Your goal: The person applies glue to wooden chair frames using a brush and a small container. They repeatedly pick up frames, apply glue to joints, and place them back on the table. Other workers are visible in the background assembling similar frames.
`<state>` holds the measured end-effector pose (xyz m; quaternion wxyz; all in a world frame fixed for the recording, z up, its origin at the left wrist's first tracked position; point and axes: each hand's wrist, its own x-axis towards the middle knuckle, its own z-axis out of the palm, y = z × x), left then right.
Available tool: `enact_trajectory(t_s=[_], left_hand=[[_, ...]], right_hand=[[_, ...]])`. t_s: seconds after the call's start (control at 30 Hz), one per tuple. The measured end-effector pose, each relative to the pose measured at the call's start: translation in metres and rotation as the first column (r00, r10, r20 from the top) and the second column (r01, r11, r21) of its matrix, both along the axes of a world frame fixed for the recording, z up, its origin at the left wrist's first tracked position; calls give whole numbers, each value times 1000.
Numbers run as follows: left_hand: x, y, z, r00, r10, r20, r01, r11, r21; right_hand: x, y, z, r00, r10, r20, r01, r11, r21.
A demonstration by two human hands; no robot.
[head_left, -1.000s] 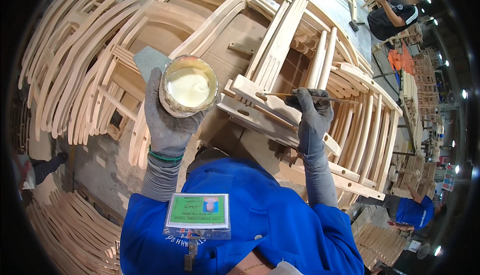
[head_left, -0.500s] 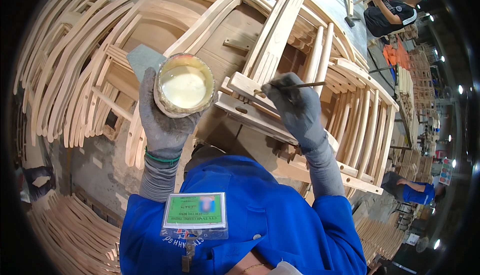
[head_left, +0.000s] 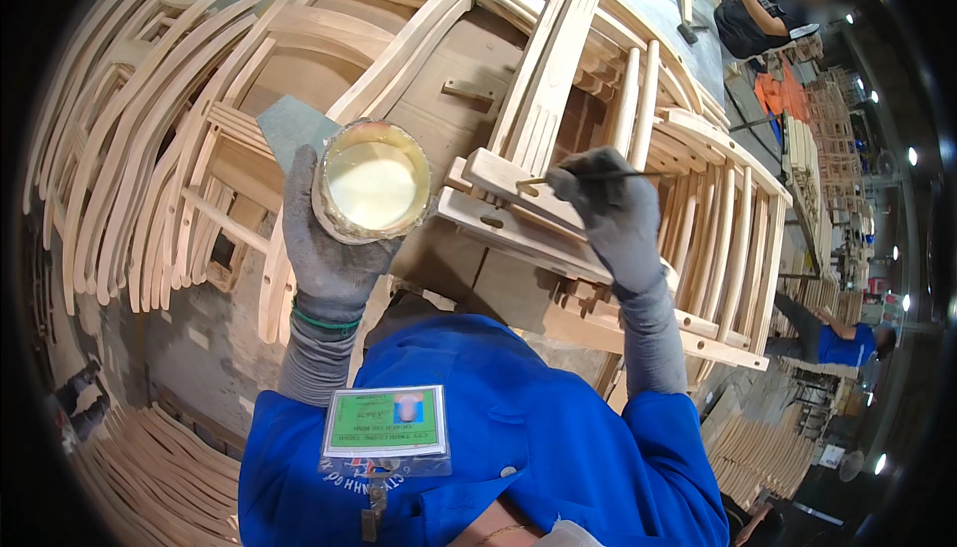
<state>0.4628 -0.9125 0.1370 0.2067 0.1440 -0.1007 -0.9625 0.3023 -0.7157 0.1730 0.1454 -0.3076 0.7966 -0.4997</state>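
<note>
My left hand (head_left: 337, 266), in a grey glove, is wrapped round a crusted jar (head_left: 324, 210) of creamy pale liquid (head_left: 374, 186), likely glue. A flat grey piece (head_left: 295, 129), its material unclear, sticks out between that hand and the jar. My gloved right hand (head_left: 618, 218) is closed on a thin dark stick (head_left: 634, 175). The stick's pale tip (head_left: 528, 186) lies at a slotted end of a light wooden rail (head_left: 498, 174). Below that rail runs another slotted rail (head_left: 488, 220). Whether the tip touches the slot is hard to tell.
Stacked wooden chair frames (head_left: 723, 248) stand at the right, with curved frames (head_left: 150, 148) to the left. More curved wooden parts (head_left: 150, 482) lie at lower left. Cardboard (head_left: 429, 74) shows between frames. One person (head_left: 753, 24) works at far right, another (head_left: 845, 346) lower down.
My right hand has shifted slightly right with the stick, and its tip has moved a little along the rail end. My left hand keeps the jar, slightly lower.
</note>
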Motion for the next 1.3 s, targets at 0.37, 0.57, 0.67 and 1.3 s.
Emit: enact_trajectory(t_s=[0.37,0.57,0.67,1.3], left_hand=[[38,-31,-44,982,-185,38,188,977,-101],[46,-19,-145,912,-343,225,326,939,111],[73,-35,-214,964,-168,208,247,858,-451],[-48,-6,-200,908,-20,418,384,-358,-851]], right_hand=[[76,35,7,910,-302,284,396,838,-376],[109,56,-49,759,-271,593,464,863,-199],[114,42,-49,701,-94,707,417,859,-298],[208,137,-67,741,-393,545,642,654,-401]])
